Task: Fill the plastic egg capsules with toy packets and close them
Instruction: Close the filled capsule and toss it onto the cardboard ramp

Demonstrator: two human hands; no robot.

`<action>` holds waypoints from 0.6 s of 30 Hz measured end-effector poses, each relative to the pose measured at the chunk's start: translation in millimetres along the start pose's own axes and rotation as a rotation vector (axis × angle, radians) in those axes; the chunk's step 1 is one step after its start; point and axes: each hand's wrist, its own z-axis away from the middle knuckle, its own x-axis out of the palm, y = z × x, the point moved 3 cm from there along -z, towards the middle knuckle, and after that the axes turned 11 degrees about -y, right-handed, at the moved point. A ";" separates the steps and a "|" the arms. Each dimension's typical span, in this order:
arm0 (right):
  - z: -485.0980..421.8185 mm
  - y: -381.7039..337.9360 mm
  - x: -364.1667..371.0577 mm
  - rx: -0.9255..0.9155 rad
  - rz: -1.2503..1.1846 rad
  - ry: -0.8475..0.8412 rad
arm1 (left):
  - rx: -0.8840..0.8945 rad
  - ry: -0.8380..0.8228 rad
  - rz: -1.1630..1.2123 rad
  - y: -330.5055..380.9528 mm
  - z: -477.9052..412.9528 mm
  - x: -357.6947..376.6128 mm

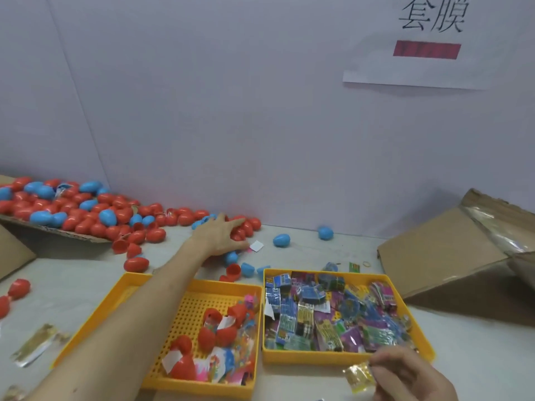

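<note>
A heap of red and blue egg capsules (86,209) lies along the wall at the left. My left hand (221,234) reaches over the table and rests with straight fingers on red capsules (246,225) at the heap's right end. My right hand (405,374), near the front edge, pinches a small gold toy packet (357,376). The right yellow tray (347,357) holds several colourful toy packets (333,311). The left yellow tray (144,285) holds red capsules (208,334) with packets and paper in them.
Loose blue capsules (281,240) and open halves (234,270) lie between heap and trays. A tilted cardboard box (451,256) stands at the right, and another cardboard flap (11,250) at the left. Gold packets (37,344) lie at the front left. A paper sign (428,39) hangs on the wall.
</note>
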 end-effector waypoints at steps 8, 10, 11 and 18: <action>-0.7 0.5 1.0 0.024 0.128 -0.088 | 0.100 0.111 0.114 12.6 -20.5 2.4; 1.2 -2.7 -0.7 0.024 0.115 -0.059 | 0.098 0.197 0.203 6.4 -11.7 -3.4; 2.5 -4.4 -1.8 0.017 0.095 -0.047 | 0.104 0.241 0.241 2.6 -4.4 -7.6; 11.8 -23.2 0.6 -0.031 0.011 -0.060 | 0.286 0.444 0.540 -16.7 94.5 -39.6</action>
